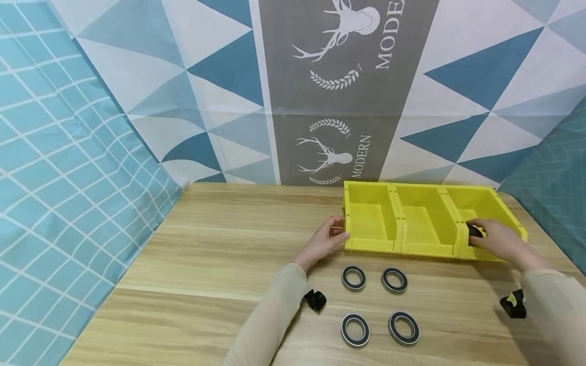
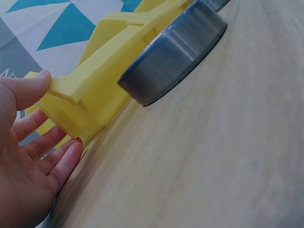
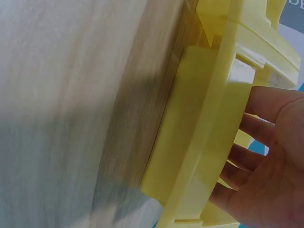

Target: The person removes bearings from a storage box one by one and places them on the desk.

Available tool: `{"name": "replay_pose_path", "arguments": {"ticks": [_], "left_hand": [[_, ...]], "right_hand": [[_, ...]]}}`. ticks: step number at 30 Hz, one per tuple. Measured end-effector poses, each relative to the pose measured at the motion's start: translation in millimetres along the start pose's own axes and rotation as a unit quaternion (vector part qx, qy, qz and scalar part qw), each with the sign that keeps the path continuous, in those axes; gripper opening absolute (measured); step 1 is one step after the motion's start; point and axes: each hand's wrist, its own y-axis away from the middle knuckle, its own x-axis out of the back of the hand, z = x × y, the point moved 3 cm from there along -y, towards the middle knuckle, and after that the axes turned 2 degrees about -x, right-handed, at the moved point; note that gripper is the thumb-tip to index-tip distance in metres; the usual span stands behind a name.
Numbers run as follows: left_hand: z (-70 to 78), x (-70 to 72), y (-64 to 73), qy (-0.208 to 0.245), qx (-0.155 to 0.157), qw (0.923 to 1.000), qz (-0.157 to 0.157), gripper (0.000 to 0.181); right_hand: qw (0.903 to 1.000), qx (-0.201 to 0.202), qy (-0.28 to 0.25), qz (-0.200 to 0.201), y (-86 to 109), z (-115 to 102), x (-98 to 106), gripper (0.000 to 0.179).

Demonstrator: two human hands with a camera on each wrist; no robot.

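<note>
A yellow bin with three compartments stands against the back of the wooden table. My left hand holds its left front corner, thumb on the rim and fingers against the side wall. Inside the right compartment, my right hand grips a dark bearing, partly covered by the fingers. The right wrist view shows this hand reaching over the front lip, which hides the bearing there. In front of the bin lie several bearings, among them one close to the left sleeve.
Other bearings lie flat in two rows on the table. A patterned cloth wall rises directly behind the bin. Small black devices show beside both forearms. The middle compartment shows a bare yellow floor.
</note>
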Motion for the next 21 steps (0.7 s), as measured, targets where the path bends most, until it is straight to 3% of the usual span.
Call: {"name": "replay_pose_path", "arguments": {"ticks": [11,18,21], "left_hand": [[1.8,0.5,0.3,0.01,0.003,0.9999,-0.004,0.045],[30.0,1.0,15.0,0.007,-0.006,0.9999,-0.007,0.042],[33.2,0.8,17.5,0.005,-0.005,1.0,-0.007,0.042]], "right_hand": [[0.9999,0.007,-0.006,-0.01,-7.3,-7,-5,0.057],[0.9999,0.007,-0.012,-0.006,-9.9,-7,-8,0.051],[0.9999,-0.003,-0.01,-0.012,-10.5,-7,-8,0.053]]}}
